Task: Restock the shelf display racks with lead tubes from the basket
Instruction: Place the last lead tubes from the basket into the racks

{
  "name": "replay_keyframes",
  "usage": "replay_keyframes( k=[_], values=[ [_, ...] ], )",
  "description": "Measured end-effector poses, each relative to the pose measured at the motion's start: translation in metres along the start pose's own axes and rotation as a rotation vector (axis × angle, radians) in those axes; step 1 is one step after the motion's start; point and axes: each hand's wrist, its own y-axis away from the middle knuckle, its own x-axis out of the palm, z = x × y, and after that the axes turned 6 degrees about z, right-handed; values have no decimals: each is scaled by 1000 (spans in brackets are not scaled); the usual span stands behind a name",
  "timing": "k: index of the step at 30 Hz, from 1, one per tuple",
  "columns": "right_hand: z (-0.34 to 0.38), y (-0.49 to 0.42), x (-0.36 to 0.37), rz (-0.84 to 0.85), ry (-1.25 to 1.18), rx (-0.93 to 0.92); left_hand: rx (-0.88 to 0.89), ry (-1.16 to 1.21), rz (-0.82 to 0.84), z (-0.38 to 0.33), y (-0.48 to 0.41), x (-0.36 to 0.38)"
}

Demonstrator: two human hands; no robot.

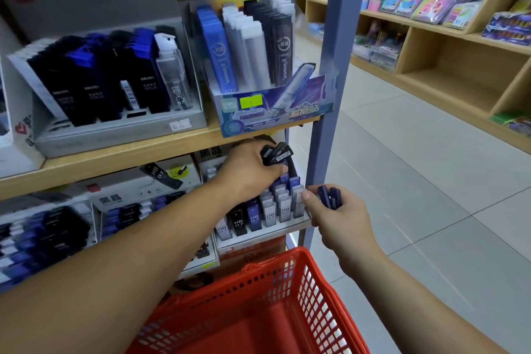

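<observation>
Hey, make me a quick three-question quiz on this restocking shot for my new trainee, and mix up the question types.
1. True or false: the right hand holds blue lead tubes.
2. Where is the red basket? A) below the hands B) on the upper shelf C) across the aisle.
3. Fill in: the dark tubes above the HB 0.7 rack are gripped by the ___.
Key: 1 true; 2 A; 3 left hand.
</observation>
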Motion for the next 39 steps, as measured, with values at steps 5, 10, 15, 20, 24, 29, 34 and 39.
replay_keyframes(
  k=[5,10,15,20,24,29,34,39],
  values=[
    [2,0,3,20,-50,48,68,-26,-61,4,0,3],
    [7,3,3,24,-81,48,95,-1,-83,6,-2,11],
    [13,7,5,92,-111,58,191,-55,-46,2,-2,15],
    [11,6,4,70,-85,70,193,-112,-86,6,-3,12],
    [9,5,2,65,-71,76,191,-222,-76,9,-3,5],
    [8,4,2,78,-90,84,116,-170,-99,11,-6,4],
    [5,2,2,64,-102,108,172,-118,-48,7,-4,7],
    [5,3,1,49,-65,106,179,-142,-95,10,-4,12]
  ],
)
